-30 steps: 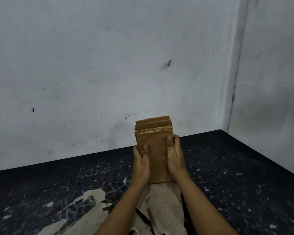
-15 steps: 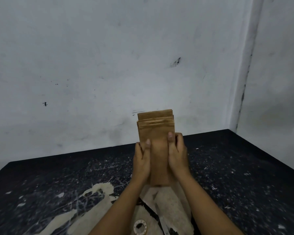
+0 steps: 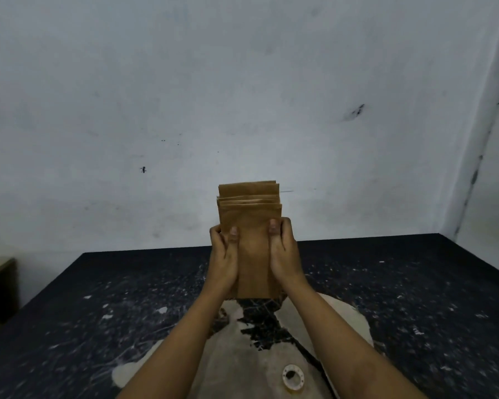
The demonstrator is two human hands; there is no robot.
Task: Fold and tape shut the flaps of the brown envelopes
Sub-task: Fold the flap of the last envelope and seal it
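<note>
both hands, left hand (image 3: 224, 259) and right hand (image 3: 285, 254), grip the upright envelope stack (image 3: 252, 226); its flaps rise above them, tape roll (image 3: 293, 377) below-right.

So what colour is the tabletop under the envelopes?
Black with white flecks and worn pale patches: the tabletop, below the envelopes, seen in the head view.

fingers (image 3: 217, 230) mostly hidden behind envelopes (image 3: 249, 214).
</note>
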